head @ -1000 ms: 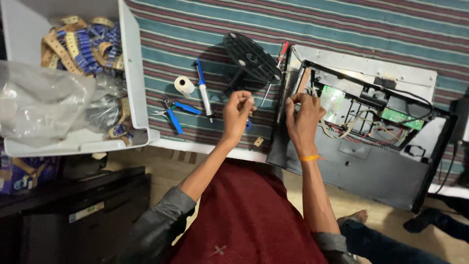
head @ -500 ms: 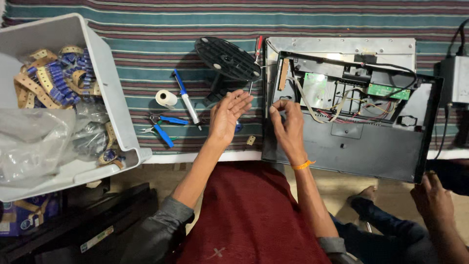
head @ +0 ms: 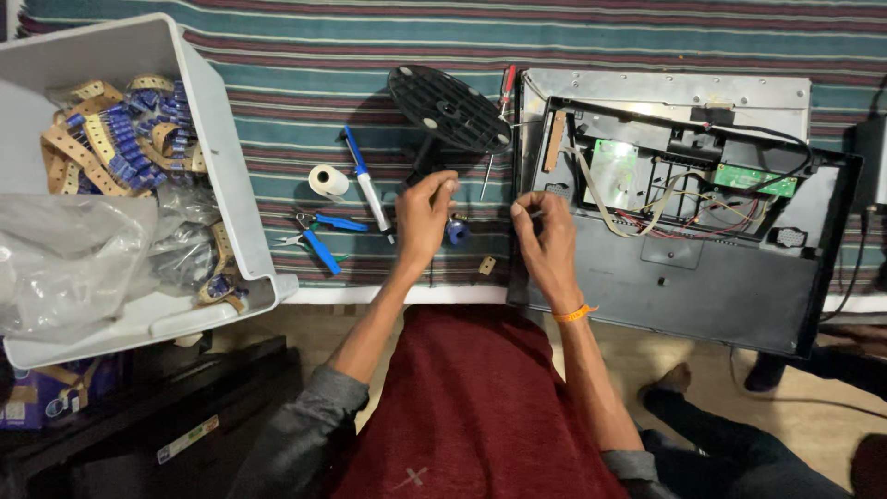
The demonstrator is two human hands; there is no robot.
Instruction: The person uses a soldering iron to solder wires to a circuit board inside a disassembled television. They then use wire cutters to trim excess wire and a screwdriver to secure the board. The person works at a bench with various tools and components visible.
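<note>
My left hand (head: 425, 220) hovers over the striped mat (head: 647, 42) with thumb and fingertips pinched together, just below the neck of a black round monitor stand (head: 448, 109). Whatever it may pinch is too small to see. My right hand (head: 547, 238), with an orange wristband, is pinched at the left edge of an opened monitor back (head: 684, 277), whose circuit boards and wires (head: 684, 199) are exposed. A small blue object (head: 457, 231) lies between my hands. A red-handled screwdriver (head: 506, 85) lies beside the stand.
A blue and white pen-shaped tool (head: 365, 180), a white tape roll (head: 328, 180) and blue pliers (head: 319, 242) lie left of my hands. A white bin (head: 217, 157) at left holds taped component strips (head: 106, 139) and a plastic bag (head: 74, 263). Another person's foot (head: 674, 379) is at lower right.
My left hand has gone from flat and spread over the mat to pinched fingertips. My right hand has stayed at the monitor's left edge. The other person's hand has left the view.
</note>
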